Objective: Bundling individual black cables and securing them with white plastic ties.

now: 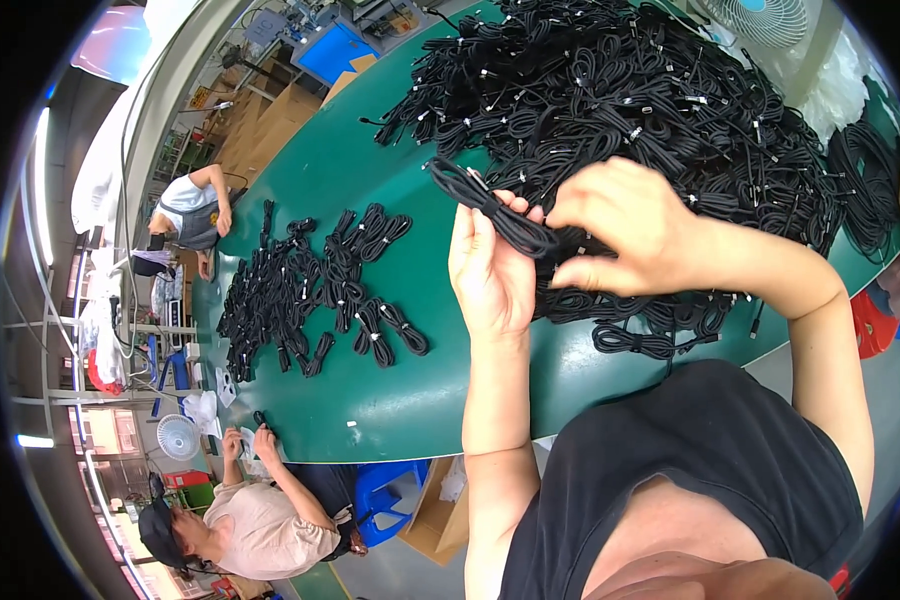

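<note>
At frame centre, the left hand [490,270] grips a folded black rubber-sheathed cable bundle [495,207]; the right hand [625,228] pinches its end. Beyond, upper right, a heap of loose black cables [630,90] covers the green table [370,170].

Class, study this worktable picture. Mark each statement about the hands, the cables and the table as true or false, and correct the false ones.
1. The left hand grips a folded black cable. True.
2. The right hand rests flat on the table, away from the cable. False: it is raised and pinches the same cable.
3. The table has a green top. True.
4. The big loose cable pile is white. False: it is black.
5. Small tied bundles lie to the person's left. True.
</note>
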Demonstrator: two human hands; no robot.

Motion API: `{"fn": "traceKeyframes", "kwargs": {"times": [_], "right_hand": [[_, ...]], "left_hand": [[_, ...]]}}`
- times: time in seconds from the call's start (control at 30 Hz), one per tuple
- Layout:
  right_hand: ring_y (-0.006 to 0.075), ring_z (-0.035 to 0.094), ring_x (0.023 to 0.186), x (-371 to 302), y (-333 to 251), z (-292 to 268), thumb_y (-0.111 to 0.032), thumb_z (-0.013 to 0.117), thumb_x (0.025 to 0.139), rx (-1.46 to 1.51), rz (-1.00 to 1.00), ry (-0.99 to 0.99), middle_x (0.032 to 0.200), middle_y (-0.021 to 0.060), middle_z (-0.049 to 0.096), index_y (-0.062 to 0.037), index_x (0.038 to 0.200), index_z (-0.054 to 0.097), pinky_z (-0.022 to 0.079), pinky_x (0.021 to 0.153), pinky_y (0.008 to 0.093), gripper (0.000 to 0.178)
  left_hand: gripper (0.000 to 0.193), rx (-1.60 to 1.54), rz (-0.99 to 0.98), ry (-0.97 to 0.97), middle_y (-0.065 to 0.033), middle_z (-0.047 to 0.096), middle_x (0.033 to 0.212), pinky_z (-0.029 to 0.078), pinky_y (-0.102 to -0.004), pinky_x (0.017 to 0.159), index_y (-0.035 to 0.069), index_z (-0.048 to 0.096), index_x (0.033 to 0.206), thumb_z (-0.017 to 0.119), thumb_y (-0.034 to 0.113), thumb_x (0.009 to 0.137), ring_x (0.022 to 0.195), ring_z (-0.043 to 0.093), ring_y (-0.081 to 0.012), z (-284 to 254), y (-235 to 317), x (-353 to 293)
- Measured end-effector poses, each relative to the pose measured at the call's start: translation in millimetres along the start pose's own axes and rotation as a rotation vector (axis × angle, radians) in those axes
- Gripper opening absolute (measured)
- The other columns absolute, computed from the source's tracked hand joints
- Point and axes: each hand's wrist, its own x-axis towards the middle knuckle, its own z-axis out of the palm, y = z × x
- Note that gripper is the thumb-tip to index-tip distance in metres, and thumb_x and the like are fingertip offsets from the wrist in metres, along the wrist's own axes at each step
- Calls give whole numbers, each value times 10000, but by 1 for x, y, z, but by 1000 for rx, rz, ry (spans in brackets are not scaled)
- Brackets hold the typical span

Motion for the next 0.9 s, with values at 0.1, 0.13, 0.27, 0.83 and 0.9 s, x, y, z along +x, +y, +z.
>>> {"fn": "traceKeyframes", "kwargs": {"times": [0.1,0.13,0.27,0.83,0.9], "right_hand": [[241,582,753,-6,-11,14,-237,730,671,37,100,-37,876,96,573,-29,983,525,438,671,331,427],[247,587,746,-8,-10,17,-202,716,686,64,164,-60,863,98,579,-27,991,516,444,681,342,404],[212,604,618,-9,-1,23,-70,653,745,306,440,-31,733,84,593,-21,1020,481,486,576,324,329],[226,542,689,-13,-9,15,-54,668,658,-173,138,40,736,62,540,-25,805,575,410,632,323,176],[227,539,703,-11,-8,12,-29,661,655,-73,151,-4,760,74,540,-17,815,567,407,629,327,186]], "left_hand": [[323,5,94,-19,-115,535,989,452,-422,916,2,393,1221,451,105,920,947,552,-226,-7,-2,0],[326,7,76,27,-110,538,986,444,-442,928,1,393,1221,458,94,915,965,551,-234,-7,-1,-1],[306,-17,71,78,-128,544,1043,429,-464,950,-7,408,1201,452,100,917,1072,518,-292,-3,4,-2],[293,110,193,3,-182,508,1164,444,-415,918,50,386,1188,471,93,911,1091,496,-282,-1,-5,-2],[300,120,206,14,-181,513,1141,457,-403,897,48,371,1187,475,88,909,1081,500,-275,0,-7,-2]]}}
